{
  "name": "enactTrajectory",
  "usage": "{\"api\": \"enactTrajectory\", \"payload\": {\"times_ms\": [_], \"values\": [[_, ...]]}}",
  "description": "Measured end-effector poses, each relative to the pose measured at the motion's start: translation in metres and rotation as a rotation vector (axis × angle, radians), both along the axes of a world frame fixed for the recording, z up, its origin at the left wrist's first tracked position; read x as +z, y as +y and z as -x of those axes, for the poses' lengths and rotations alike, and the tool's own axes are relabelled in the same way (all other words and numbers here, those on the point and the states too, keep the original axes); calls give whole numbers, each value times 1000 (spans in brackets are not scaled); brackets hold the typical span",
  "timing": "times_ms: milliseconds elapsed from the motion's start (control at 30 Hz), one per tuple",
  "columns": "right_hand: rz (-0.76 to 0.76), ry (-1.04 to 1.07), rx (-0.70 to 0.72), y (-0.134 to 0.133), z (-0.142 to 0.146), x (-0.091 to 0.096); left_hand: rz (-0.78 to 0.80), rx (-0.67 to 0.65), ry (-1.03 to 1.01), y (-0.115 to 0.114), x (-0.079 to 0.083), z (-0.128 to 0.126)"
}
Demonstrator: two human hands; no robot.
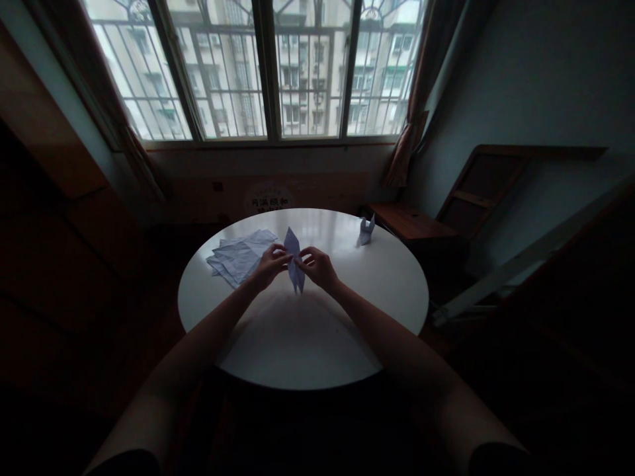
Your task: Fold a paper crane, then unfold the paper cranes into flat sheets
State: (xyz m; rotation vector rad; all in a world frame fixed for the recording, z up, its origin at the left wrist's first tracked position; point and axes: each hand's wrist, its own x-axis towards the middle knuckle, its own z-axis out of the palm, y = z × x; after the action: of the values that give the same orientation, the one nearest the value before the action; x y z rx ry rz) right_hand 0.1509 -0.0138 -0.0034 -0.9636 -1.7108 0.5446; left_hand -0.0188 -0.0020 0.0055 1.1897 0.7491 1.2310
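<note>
Over the middle of a round white table (347, 317), both my hands pinch one pale blue folded paper (294, 259), a long diamond shape held upright with points up and down. My left hand (270, 264) grips its left edge with closed fingers. My right hand (318, 266) grips its right edge, fingers also closed. The paper hangs just above the tabletop.
A loose pile of pale paper sheets (241, 256) lies on the table's left part. A finished folded paper figure (366, 231) stands at the far right of the table. Beyond are a barred window (268, 66), curtains, a low wooden bench (411, 225) and leaning boards at right.
</note>
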Motion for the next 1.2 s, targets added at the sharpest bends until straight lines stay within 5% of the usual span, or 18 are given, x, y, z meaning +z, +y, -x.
{"api": "enactTrajectory", "payload": {"times_ms": [467,733,933,1200], "values": [[8,-240,-130,-6,-1,5,-13,-109,-31,1,-4,2],[26,-58,-100,4,-2,0,89,-25,-48,1,2,3],[110,240,70,15,0,-5,129,-62,-141,1,5,5],[214,249,43,14,0,-4,108,-163,-133,-1,5,5]]}}
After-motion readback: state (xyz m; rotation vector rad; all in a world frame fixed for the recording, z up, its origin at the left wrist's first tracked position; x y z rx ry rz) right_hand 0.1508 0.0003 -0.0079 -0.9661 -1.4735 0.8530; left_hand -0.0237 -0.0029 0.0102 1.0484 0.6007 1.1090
